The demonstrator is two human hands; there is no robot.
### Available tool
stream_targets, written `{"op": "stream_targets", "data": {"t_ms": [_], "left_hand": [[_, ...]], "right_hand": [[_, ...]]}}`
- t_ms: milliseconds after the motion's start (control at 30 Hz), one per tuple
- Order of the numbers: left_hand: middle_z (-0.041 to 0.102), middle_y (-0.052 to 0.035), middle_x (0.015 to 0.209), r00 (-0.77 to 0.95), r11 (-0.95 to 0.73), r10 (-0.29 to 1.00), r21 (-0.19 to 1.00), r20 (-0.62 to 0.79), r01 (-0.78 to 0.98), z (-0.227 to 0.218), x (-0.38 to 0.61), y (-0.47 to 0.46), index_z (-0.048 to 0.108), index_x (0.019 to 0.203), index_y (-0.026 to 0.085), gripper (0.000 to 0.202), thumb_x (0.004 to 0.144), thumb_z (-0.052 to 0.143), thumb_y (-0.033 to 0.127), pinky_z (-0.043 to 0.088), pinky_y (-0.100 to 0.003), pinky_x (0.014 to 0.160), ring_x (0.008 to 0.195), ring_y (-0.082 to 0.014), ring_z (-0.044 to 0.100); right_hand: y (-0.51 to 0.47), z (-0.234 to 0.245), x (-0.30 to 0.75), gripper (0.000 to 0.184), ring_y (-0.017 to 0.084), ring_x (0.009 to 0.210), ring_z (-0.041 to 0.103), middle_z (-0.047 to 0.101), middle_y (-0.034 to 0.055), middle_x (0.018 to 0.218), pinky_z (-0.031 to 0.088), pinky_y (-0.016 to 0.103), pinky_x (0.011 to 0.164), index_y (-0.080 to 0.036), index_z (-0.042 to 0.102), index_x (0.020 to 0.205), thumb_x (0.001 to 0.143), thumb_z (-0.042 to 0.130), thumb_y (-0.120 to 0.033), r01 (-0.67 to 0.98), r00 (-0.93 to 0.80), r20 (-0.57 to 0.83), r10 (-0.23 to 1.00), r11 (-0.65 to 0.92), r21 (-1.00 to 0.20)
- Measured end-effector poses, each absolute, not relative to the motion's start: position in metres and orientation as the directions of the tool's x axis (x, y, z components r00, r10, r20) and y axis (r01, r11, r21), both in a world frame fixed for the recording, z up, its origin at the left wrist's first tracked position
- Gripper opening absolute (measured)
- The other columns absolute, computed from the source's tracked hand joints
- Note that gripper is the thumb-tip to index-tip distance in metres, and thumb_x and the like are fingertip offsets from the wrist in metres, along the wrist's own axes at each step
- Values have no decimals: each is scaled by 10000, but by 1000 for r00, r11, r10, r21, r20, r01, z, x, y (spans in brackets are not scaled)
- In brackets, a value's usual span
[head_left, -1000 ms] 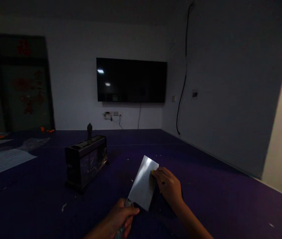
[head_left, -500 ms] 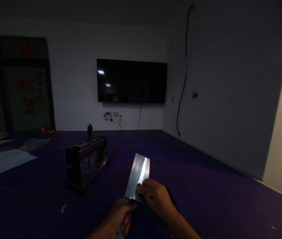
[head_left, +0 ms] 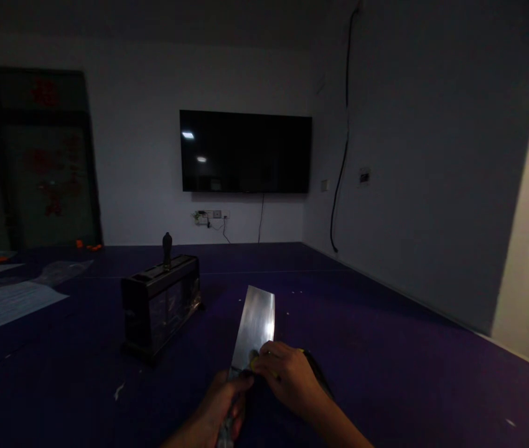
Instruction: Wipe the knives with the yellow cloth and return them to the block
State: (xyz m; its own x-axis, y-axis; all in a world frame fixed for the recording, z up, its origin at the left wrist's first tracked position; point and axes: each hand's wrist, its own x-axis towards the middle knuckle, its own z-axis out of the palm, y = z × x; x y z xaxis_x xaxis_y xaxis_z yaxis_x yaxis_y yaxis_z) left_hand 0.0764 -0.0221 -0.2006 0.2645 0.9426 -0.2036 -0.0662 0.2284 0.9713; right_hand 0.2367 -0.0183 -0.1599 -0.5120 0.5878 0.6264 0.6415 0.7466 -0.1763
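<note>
Cleaver farther left, lengthwise forward; handle in left grip, apparent pad in right.

The person's bare left hand and bare right hand have slim fingers and smoothly rounded outlines, narrowing at the wrists into bare, slender forearms that the lower edge of view cuts off, with finer detail lost in dim light.

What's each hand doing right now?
Left hand: closed, holding the knife by its handle.
Right hand: closed, pinching a small yellowish thing at the knife.
</note>
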Motion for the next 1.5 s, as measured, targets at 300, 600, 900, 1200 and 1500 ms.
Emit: {"op": "stream_targets", "data": {"t_ms": [300, 600, 900, 1200, 1500], "left_hand": [[289, 62, 255, 300, 278, 915, 960, -271, 20, -203, 72, -18, 354, 359, 198, 418, 603, 547, 477, 187, -189, 271, 199, -72, 313], [325, 122, 296, 369, 304, 892, 951, -261, -60, -201, 68, -23, 473, 736, 199, 287, 610, 603, 422, 147, -161, 282, 196, -68, 274], [349, 114, 301, 480, 306, 836, 952, -265, -7, -200, 68, -20, 464, 757, 186, 342, 576, 643, 414, 141, -143, 313, 211, -58, 289], [354, 100, 306, 514, 288, 806, 953, -294, 94, -202, 66, -21, 443, 655, 186, 284, 621, 653, 375, 195, -152, 324, 237, -59, 337], [372, 94, 302, 486, 305, 817, 948, -310, 92, -203, 68, -23, 425, 653, 191, 277, 616, 642, 358, 185, -153, 315, 239, -59, 345]], "right_hand": [[-10, -165, 242, 199, 126, 736, 601, 655, -9, 823, 430, 218, 668, -258, 660, 845, 882, 465, -240, 663, -445, 673, 590, 723, -196], [6, -169, 258, 215, 136, 723, 616, 660, 15, 814, 458, 230, 645, -233, 656, 829, 884, 451, -266, 754, -288, 779, 556, 633, -173], [13, -167, 275, 214, 153, 741, 618, 665, 24, 807, 459, 245, 663, -226, 652, 843, 868, 442, -252, 845, -115, 864, 490, 505, -174], [23, -170, 295, 239, 177, 746, 594, 670, 46, 830, 445, 292, 689, -200, 640, 815, 892, 432, -287, 921, 5, 946, 324, 368, -131], [25, -167, 296, 232, 197, 829, 590, 661, 62, 946, 461, 352, 768, -200, 638, 967, 893, 427, -262, 898, -37, 941, 335, 424, -115]]}}
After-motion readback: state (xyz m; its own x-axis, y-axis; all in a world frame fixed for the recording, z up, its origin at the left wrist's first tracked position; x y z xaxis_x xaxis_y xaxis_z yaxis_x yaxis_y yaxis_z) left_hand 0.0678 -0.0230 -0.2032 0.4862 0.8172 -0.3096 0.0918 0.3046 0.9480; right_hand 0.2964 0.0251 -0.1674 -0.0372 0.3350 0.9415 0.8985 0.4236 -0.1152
